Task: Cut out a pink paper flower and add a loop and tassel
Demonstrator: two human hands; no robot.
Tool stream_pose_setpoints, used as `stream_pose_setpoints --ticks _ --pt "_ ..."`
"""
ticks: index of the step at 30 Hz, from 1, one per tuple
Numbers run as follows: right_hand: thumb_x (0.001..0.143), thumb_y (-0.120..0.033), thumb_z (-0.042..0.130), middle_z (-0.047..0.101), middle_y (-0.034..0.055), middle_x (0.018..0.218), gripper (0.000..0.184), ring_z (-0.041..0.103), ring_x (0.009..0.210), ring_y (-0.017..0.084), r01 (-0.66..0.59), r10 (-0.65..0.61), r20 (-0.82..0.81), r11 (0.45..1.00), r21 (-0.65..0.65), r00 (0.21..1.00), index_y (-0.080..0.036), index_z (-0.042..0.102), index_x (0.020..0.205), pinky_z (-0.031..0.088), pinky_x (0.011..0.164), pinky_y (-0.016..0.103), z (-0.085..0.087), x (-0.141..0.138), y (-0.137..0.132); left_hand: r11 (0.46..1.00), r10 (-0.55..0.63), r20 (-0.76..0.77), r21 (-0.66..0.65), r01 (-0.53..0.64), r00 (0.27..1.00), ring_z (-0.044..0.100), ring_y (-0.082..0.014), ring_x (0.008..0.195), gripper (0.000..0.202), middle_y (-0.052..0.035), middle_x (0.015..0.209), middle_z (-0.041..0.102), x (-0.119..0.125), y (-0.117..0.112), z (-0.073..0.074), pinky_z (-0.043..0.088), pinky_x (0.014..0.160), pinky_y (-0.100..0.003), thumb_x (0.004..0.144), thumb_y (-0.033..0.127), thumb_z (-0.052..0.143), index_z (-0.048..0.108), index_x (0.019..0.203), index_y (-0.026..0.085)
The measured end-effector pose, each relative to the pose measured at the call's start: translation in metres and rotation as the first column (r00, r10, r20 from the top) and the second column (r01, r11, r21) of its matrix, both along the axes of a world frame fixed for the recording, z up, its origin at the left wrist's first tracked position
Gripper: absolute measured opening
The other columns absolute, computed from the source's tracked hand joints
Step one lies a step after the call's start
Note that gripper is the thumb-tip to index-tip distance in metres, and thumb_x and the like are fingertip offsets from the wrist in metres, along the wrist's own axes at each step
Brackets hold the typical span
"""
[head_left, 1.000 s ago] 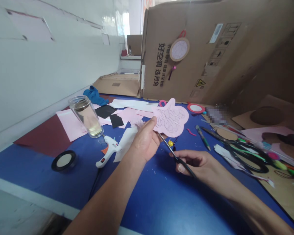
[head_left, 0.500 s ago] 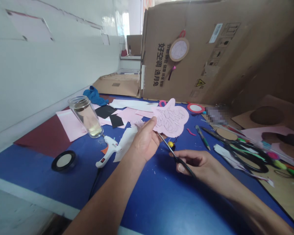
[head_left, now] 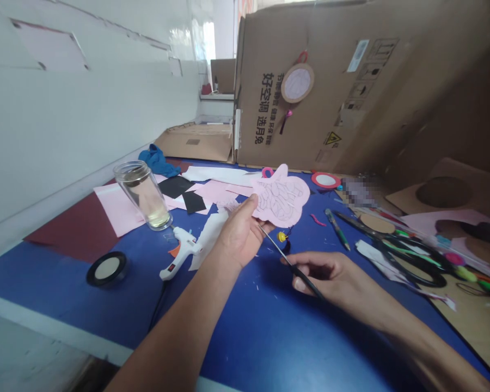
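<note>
Pinched between the thumb and fingers of my left hand (head_left: 240,231) is a pink paper cutout (head_left: 283,200) with a scalloped outline and dark drawn lines. My right hand (head_left: 324,275) is closed around a slim metal tool with a black handle (head_left: 306,280). Its kind is hard to tell from this angle. The tool's thin tip points up and left and ends by the fingers of my left hand, just below the cutout. A small yellow bell-like piece (head_left: 282,237) shows beyond the tool.
To the left are a glue gun (head_left: 182,253), a glass jar (head_left: 145,196) with pale liquid and a black tape roll (head_left: 106,269). Paper scraps (head_left: 216,190) lie behind my left hand. Large scissors (head_left: 386,245) and a pen (head_left: 337,230) are at right. A cardboard box (head_left: 330,32) stands behind.
The pink cutout has shifted slightly left and tilted a little in my left hand. The tool in my right hand has moved slightly left and down, its tip lower against the left fingers.
</note>
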State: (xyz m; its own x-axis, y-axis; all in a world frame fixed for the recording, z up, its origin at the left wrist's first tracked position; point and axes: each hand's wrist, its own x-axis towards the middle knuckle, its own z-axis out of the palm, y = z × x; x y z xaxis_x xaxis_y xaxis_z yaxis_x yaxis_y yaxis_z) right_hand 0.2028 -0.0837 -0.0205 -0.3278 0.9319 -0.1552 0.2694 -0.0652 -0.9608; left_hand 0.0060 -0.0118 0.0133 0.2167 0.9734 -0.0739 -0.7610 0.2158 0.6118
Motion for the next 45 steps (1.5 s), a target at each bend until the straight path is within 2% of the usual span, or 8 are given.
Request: stream_pose_setpoints --ticks 9,24,27,30,35,40,43,45 --pt "0.081 -0.053 0.090 0.067 0.0002 0.084 0.046 0.056 0.074 0.016 -0.095 0.096 0.053 0.995 -0.028 0.994 -0.027 0.085 0.118 0.046 0.068 0.029 0.010 0.002 -0.003 0.999 0.043 -0.022 -0.020 -0.044 0.999 0.071 -0.0317 0.134 0.037 -0.0190 0.136 0.078 -0.008 0.007 0.003 0.059 0.110 -0.043 0.106 0.027 0.061 0.071 0.140 0.015" --pt "0.082 -0.048 0.091 0.072 0.0013 0.089 0.039 0.063 0.083 0.020 -0.145 0.135 0.090 0.983 0.115 0.987 -0.032 0.088 0.118 0.053 0.075 0.030 0.016 0.009 -0.005 0.998 0.062 -0.037 -0.003 -0.062 0.997 0.070 -0.0308 0.135 0.040 -0.0187 0.136 0.078 -0.008 0.008 0.001 0.058 0.112 -0.041 0.103 0.025 0.067 0.071 0.142 0.015" --pt "0.080 -0.046 0.093 0.074 0.0017 0.087 0.038 0.065 0.083 0.020 -0.076 0.065 0.066 0.981 0.180 0.996 -0.029 0.089 0.114 0.054 0.077 0.032 0.019 0.008 -0.004 0.998 0.062 -0.041 0.003 -0.061 0.997 0.071 -0.0308 0.134 0.039 -0.0192 0.135 0.078 -0.008 0.009 0.002 0.058 0.112 -0.042 0.104 0.025 0.066 0.071 0.141 0.015" --pt "0.079 -0.052 0.093 0.078 0.0033 0.089 0.046 0.067 0.082 0.021 0.108 -0.101 -0.044 0.971 0.212 0.994 -0.027 0.087 0.118 0.055 0.080 0.035 0.018 0.012 0.002 0.998 0.068 -0.042 0.019 -0.067 0.997 0.071 -0.0295 0.134 0.039 -0.0172 0.137 0.078 -0.009 0.008 0.003 0.058 0.112 -0.042 0.105 0.025 0.063 0.070 0.143 0.017" --pt "0.086 -0.062 0.086 0.075 0.0045 0.089 0.058 0.060 0.078 0.019 0.393 -0.323 -0.321 0.901 0.185 0.890 -0.023 0.081 0.128 0.049 0.072 0.032 0.009 0.025 0.017 0.998 0.063 -0.046 0.014 -0.062 0.997 0.070 -0.0305 0.136 0.041 -0.0175 0.137 0.078 -0.008 0.007 0.005 0.059 0.112 -0.042 0.106 0.025 0.062 0.069 0.146 0.019" --pt "0.085 -0.061 0.088 0.074 0.0069 0.109 0.050 0.057 0.082 0.018 0.400 -0.287 -0.480 0.904 0.151 0.829 -0.023 0.082 0.117 0.048 0.073 0.031 0.009 0.025 0.020 0.999 0.053 -0.058 -0.004 -0.054 0.997 0.070 -0.0308 0.135 0.041 -0.0182 0.135 0.078 -0.004 0.006 0.003 0.059 0.113 -0.043 0.107 0.027 0.061 0.068 0.146 0.017" --pt "0.087 -0.055 0.089 0.072 0.0071 0.136 0.040 0.064 0.109 0.022 0.339 -0.201 -0.535 0.925 0.171 0.820 -0.029 0.081 0.115 0.052 0.085 0.030 0.009 0.022 0.017 1.000 0.021 -0.088 -0.001 -0.021 0.996 0.070 -0.0305 0.136 0.039 -0.0183 0.135 0.078 -0.002 0.006 0.000 0.058 0.114 -0.043 0.108 0.027 0.061 0.068 0.144 0.015" --pt "0.087 -0.056 0.089 0.069 0.0071 0.146 0.043 0.061 0.129 0.027 0.305 -0.161 -0.529 0.931 0.198 0.833 -0.031 0.081 0.120 0.052 0.098 0.033 0.009 0.020 0.016 1.000 0.004 -0.106 0.001 -0.004 0.994 0.069 -0.0309 0.137 0.039 -0.0197 0.136 0.078 -0.001 0.005 -0.001 0.058 0.114 -0.043 0.108 0.027 0.060 0.069 0.143 0.012"
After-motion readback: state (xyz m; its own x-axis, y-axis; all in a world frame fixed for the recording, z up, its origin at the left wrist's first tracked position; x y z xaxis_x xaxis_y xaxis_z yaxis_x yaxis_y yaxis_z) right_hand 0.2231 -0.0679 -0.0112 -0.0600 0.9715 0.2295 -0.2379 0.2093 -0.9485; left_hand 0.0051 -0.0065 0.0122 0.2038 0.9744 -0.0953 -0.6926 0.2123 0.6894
